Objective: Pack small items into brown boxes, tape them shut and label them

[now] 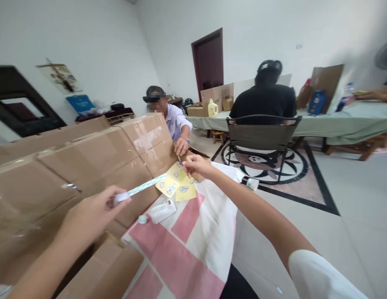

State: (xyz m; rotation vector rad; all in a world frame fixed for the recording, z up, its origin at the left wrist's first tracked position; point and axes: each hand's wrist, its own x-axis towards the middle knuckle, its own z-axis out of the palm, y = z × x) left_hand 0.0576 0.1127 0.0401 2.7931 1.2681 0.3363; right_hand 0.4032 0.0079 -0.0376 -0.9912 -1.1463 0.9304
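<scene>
On the left, my left hand (96, 207) is closed around the near end of a long, narrow white strip with teal markings (146, 185), which slants up to the right. My right hand (196, 166) is pinched over the yellow sheets (187, 194), close to a co-worker's hand (181, 145). A thin object shows between those two hands, too small to name; what my fingers hold is unclear. Outlined cut-out shapes lie on the sheets. Nearer me are a white tape dispenser (163, 211) and a small pale green roll (142, 219).
Cardboard boxes (96, 153) form a wall along the left. A pink-and-white cloth (193, 249) covers the work surface. Across it a co-worker (174, 118) leans in. Another person (263, 99) sits at a green-covered table (327, 124), back turned, in a chair (263, 135).
</scene>
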